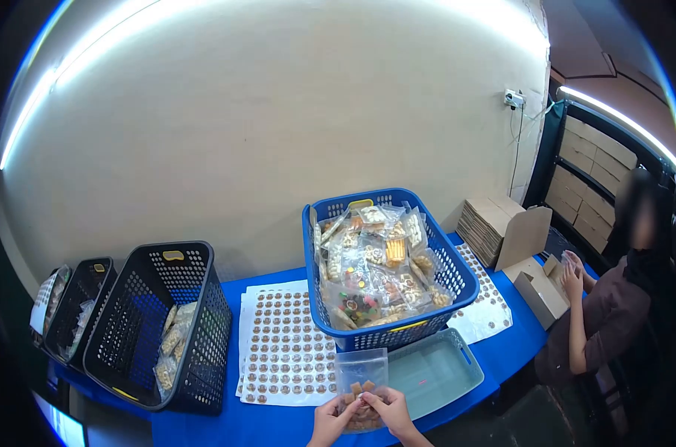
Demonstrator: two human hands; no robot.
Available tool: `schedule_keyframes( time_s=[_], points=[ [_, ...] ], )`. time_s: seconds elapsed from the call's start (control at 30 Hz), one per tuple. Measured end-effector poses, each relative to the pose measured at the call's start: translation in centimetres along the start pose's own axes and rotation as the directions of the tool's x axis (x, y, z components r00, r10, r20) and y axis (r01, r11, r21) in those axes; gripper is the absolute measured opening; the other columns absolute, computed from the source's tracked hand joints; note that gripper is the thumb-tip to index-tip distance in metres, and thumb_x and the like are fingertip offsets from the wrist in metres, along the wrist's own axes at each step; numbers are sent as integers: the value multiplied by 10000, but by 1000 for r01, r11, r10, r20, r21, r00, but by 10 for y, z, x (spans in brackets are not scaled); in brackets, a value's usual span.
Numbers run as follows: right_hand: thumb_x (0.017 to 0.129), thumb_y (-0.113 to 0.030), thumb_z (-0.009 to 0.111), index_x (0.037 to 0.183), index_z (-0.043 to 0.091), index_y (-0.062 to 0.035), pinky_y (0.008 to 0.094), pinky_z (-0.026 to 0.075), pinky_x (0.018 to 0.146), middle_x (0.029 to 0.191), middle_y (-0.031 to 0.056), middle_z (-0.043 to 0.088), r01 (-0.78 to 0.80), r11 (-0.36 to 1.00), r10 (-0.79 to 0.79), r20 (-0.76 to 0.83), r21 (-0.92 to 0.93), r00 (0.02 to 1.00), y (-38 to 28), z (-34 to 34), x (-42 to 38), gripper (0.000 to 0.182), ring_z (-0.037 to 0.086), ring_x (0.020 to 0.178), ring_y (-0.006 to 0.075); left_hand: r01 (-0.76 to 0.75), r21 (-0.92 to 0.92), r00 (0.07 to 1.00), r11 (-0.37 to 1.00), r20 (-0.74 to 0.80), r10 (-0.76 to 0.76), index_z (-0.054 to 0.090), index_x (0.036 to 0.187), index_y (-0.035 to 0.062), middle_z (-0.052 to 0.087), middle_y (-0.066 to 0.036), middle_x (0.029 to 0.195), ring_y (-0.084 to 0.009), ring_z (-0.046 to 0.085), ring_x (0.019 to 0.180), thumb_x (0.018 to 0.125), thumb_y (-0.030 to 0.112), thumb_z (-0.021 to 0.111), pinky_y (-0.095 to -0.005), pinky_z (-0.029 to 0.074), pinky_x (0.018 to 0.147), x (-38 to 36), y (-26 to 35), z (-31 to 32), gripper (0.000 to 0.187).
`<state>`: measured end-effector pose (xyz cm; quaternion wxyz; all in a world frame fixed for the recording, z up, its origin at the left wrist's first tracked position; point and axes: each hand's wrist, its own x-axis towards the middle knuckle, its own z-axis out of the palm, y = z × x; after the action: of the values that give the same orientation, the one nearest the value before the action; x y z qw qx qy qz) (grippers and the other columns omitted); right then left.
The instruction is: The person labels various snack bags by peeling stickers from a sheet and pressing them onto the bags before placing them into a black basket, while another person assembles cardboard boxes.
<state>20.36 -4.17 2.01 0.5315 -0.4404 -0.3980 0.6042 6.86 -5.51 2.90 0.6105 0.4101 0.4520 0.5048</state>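
Note:
Low in the head view, my left hand (330, 422) and my right hand (394, 414) grip a clear zip bag (362, 363) between them. Brown cube-shaped snack pieces fill its lower part, and its top stands flat and upright. Both thumbs press on the front of the bag; the other fingers are mostly hidden behind it. Just beyond stands a blue basket (320, 322) heaped with clear bags of assorted snacks. A sheet of round brown stickers (287, 346) lies to the left of the bag, and a grey-green tray (457, 387) to the right.
Black baskets (196, 343) with a few snack bags stand on the left. A second sticker sheet (490, 309), stacked flat cardboard (481, 232) and an open carton (539, 294) are on the right. A co-worker (613, 320) there holds something small and clear. Blue cloth (278, 428) covers the table.

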Motion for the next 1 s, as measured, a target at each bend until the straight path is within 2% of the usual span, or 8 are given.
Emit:
schedule_keyframes(
  time_s=[0.03, 0.2, 0.4, 0.43, 0.47, 0.5, 0.83, 1.0],
  points=[
    [814, -127, 590, 827, 594, 17, 191, 447, 580, 764, 51, 611, -8, 1000, 8, -14, 29, 1000, 2, -4, 1, 144, 556, 658, 71, -49, 99, 999, 994, 8, 49, 564, 1001, -49, 609, -65, 876, -87, 565, 787, 812, 103, 591, -209, 476, 655, 1, -4, 1, 244],
    [816, -149, 591, 786, 588, 20, 189, 452, 552, 734, 52, 606, -63, 988, 76, -87, 142, 993, 19, -14, 10, 172, 562, 639, 75, 38, 51, 999, 998, 5, -38, 556, 1022, -41, 606, -55, 900, -79, 560, 771, 806, 145, 608, -196, 459, 645, 7, -17, 7, 289],
    [806, -98, 595, 851, 566, 33, 203, 469, 629, 778, 56, 604, -137, 990, 130, 138, 46, 982, 9, -14, 12, 141, 577, 704, 90, 142, 125, 988, 982, -75, -133, 592, 962, -20, 614, -21, 815, -48, 543, 707, 800, 156, 615, -177, 438, 615, 8, -36, -4, 240],
    [798, -115, 611, 906, 546, 19, 182, 452, 529, 777, 53, 600, -135, 990, 128, 145, 38, 981, 14, -17, 13, 185, 570, 659, 82, 155, 127, 986, 980, -81, -145, 597, 953, -19, 615, -17, 798, -46, 543, 696, 800, 156, 615, -176, 437, 607, 5, -29, -1, 233],
    [800, -105, 604, 887, 553, 22, 188, 459, 556, 779, 55, 602, -140, 987, 131, 109, 74, 985, 14, -18, 12, 163, 573, 672, 84, 165, 128, 984, 978, -86, -155, 601, 943, -18, 616, -13, 782, -44, 544, 685, 800, 155, 616, -175, 437, 598, 3, -26, 1, 225],
    [802, -94, 598, 868, 559, 25, 195, 467, 584, 781, 57, 605, -143, 984, 135, 75, 109, 988, 10, -17, 11, 142, 575, 685, 85, -12, 173, 994, 985, -106, 30, 602, 942, -23, 614, -8, 751, -40, 542, 650, 799, 150, 616, -172, 432, 562, 4, -28, 9, 225],
    [815, -94, 569, 836, 569, 4, 195, 463, 591, 739, 37, 601, -97, 979, 110, -64, 180, 992, 27, -27, 15, 101, 565, 690, 76, -25, 315, 998, 949, -43, 41, 608, 941, -14, 620, -23, 762, -41, 544, 669, 806, 175, 602, -184, 431, 562, 1, -25, 12, 231],
    [800, -107, 603, 813, 572, -2, 185, 436, 584, 736, 29, 598, -137, 983, 127, 84, 122, 988, 2, -17, -2, 110, 545, 674, 56, 18, 317, 999, 948, -50, -2, 619, 897, -19, 622, -24, 748, -35, 529, 662, 812, 198, 596, -185, 425, 559, 4, -22, 0, 234]
  ],
)
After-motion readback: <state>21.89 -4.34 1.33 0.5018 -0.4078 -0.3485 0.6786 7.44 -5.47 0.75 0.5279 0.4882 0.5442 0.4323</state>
